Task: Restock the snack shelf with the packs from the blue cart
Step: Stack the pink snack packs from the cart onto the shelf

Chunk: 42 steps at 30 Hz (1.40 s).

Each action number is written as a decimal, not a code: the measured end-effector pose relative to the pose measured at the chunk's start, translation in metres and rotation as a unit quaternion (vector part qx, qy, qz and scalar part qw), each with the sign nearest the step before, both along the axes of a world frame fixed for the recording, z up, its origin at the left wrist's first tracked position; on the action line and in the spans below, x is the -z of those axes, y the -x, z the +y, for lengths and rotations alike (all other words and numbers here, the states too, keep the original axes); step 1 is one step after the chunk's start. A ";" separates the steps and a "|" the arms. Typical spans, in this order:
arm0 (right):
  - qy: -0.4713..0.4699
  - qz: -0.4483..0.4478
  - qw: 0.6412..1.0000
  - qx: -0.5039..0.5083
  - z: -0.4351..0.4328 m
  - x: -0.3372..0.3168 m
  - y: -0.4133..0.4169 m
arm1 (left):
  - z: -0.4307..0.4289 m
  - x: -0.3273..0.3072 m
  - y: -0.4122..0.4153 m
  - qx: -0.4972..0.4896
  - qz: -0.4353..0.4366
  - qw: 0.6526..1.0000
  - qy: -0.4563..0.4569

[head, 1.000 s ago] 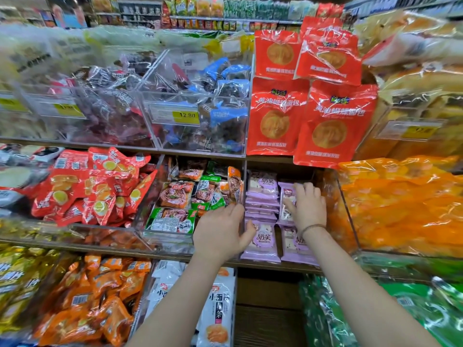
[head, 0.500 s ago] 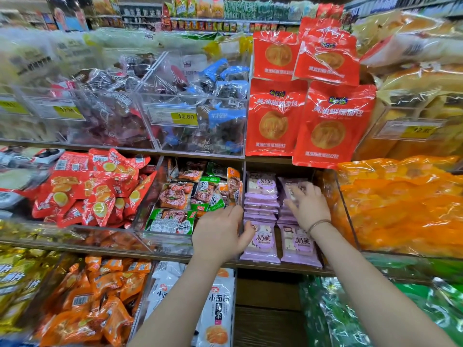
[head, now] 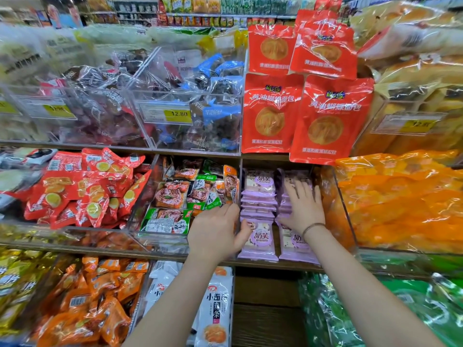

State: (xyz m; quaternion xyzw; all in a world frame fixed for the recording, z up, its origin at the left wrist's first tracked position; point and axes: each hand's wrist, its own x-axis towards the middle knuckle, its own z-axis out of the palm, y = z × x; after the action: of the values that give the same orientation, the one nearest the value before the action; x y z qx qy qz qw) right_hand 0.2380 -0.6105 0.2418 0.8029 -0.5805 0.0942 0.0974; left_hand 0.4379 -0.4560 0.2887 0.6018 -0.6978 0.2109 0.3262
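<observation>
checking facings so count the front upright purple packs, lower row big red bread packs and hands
front upright purple packs: 2
lower row big red bread packs: 2
left hand and right hand: 2
total: 6

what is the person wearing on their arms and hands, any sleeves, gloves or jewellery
No sleeves or gloves show: the left hand and the right hand are bare, as are both arms as far as the frame reaches. A thin dark bracelet circles the right wrist. No ring or watch shows.
</observation>
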 end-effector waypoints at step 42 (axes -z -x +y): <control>-0.134 -0.149 0.972 -0.121 0.088 0.047 -0.018 | 0.001 0.001 0.001 -0.006 0.003 1.000 -0.014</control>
State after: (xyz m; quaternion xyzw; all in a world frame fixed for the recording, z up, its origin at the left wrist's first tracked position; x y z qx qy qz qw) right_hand 0.2564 -0.5222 0.1951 0.8497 -0.4946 0.1451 -0.1106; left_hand 0.4373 -0.4551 0.2873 0.6113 -0.6958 0.2013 0.3188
